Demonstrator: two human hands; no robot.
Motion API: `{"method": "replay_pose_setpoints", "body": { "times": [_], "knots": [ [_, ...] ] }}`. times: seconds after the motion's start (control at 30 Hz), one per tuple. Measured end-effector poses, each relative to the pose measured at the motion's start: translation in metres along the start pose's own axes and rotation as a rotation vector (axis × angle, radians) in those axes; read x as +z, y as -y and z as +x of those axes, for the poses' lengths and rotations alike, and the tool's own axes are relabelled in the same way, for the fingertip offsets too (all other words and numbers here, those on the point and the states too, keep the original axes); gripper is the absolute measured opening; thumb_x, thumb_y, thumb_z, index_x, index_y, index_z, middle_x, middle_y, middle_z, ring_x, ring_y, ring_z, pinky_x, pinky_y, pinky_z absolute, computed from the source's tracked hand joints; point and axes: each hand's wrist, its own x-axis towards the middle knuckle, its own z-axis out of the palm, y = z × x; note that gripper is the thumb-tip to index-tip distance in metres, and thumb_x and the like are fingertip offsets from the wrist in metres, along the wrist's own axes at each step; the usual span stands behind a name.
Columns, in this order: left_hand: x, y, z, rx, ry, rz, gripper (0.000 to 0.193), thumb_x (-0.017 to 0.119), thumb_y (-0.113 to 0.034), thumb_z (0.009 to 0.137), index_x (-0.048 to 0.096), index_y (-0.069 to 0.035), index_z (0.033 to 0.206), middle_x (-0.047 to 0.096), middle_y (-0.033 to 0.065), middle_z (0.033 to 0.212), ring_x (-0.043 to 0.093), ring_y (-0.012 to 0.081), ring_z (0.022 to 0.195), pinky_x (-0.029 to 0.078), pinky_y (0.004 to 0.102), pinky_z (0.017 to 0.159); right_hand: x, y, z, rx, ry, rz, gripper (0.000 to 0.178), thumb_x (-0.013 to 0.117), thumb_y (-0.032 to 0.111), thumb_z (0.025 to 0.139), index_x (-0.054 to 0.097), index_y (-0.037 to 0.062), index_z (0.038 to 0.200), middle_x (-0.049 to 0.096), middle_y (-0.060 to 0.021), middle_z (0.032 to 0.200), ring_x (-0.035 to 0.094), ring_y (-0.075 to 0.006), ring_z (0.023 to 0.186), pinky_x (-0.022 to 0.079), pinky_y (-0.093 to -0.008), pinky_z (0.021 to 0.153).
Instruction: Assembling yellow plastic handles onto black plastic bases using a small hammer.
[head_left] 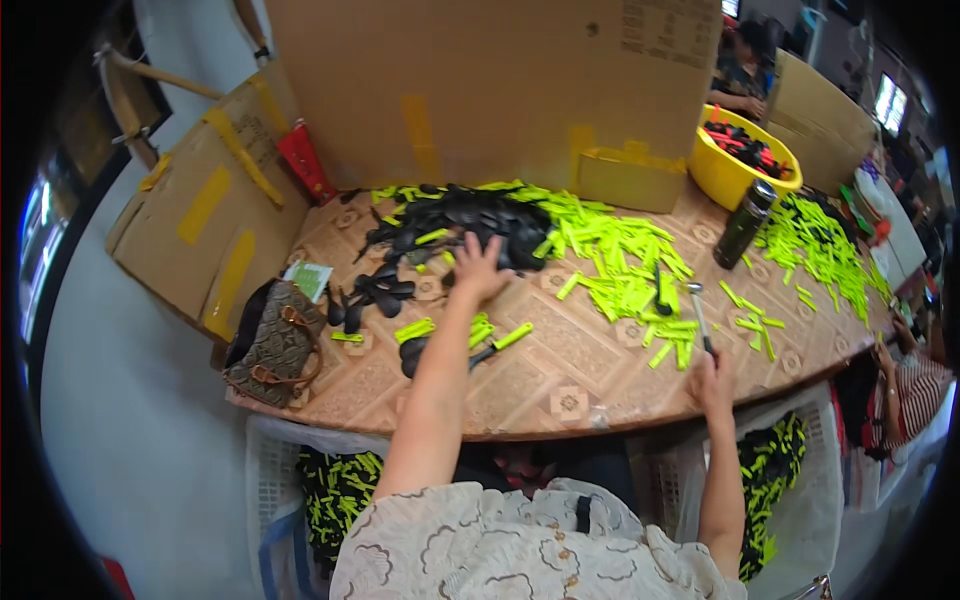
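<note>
My left hand (480, 268) reaches out with fingers spread at the near edge of a heap of black, flat-bladed pieces (470, 215). Whether it touches any of them I cannot tell. In my right hand (712, 382) is a small hammer (696, 292), gripped by its dark handle with the metal head pointing away from me. Left of the hammer lies a large pile of lime-green handle-shaped pieces (620, 255). Below my left hand, partly behind my forearm, several black pieces with green handles (485, 352) rest on the table.
Cardboard panels (500, 90) wall the table (570, 375) at the back and left. A patterned handbag (275, 340) stands at the left edge. To the right are a dark flask (745, 225), a yellow tub (715, 175) and more green pieces (815, 245). Filled crates (815, 500) sit below; other people work beyond.
</note>
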Motion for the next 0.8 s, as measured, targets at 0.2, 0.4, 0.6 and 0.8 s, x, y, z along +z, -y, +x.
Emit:
{"method": "replay_pose_setpoints", "body": {
  "times": [0.2, 0.4, 0.6, 0.8],
  "knots": [
    [-0.013, 0.001, -0.008, 0.337, -0.024, -0.329, 0.086, 0.069, -0.046, 0.079, 0.026, -0.022, 0.150, 0.013, 0.0241, 0.155, 0.023, 0.0442, 0.139, 0.024, 0.0525, 0.112, -0.006, -0.016, 0.030, -0.081, -0.057, -0.197, 0.022, 0.057, 0.018, 0.091, 0.056, -0.0020, 0.100, 0.055, -0.0228, 0.097, 0.054, -0.0412, 0.092, 0.043, -0.0479, 0.079],
    [-0.055, 0.038, -0.041, 0.180, -0.114, -0.128, 0.065, 0.067, -0.036, 0.082, 0.046, -0.011, 0.138, 0.037, 0.0235, 0.145, 0.039, 0.0396, 0.131, 0.036, 0.0438, 0.106, -0.002, -0.010, 0.049, -0.184, 0.022, -0.481, 0.027, 0.063, 0.018, 0.087, 0.057, 0.0004, 0.106, 0.056, -0.0238, 0.103, 0.053, -0.0423, 0.095, 0.044, -0.0505, 0.081],
    [-0.075, 0.070, -0.086, 0.331, -0.059, -0.306, 0.041, 0.065, -0.023, 0.083, 0.061, 0.001, 0.116, 0.059, 0.0200, 0.111, 0.055, 0.0362, 0.108, 0.045, 0.0404, 0.093, 0.007, 0.021, 0.061, -0.314, 0.003, -0.601, 0.030, 0.065, 0.016, 0.083, 0.057, 0.0023, 0.108, 0.056, -0.0202, 0.106, 0.054, -0.0396, 0.096, 0.046, -0.0484, 0.082],
    [-0.052, 0.064, -0.139, 0.316, -0.063, -0.146, 0.036, 0.064, -0.022, 0.083, 0.063, -0.002, 0.114, 0.058, 0.0214, 0.117, 0.056, 0.0381, 0.108, 0.046, 0.0434, 0.091, 0.057, 0.077, 0.034, -0.232, 0.095, -0.573, 0.037, 0.066, 0.024, 0.081, 0.057, 0.0014, 0.109, 0.056, -0.0225, 0.103, 0.056, -0.0383, 0.094, 0.048, -0.0452, 0.080]
  ]
}}
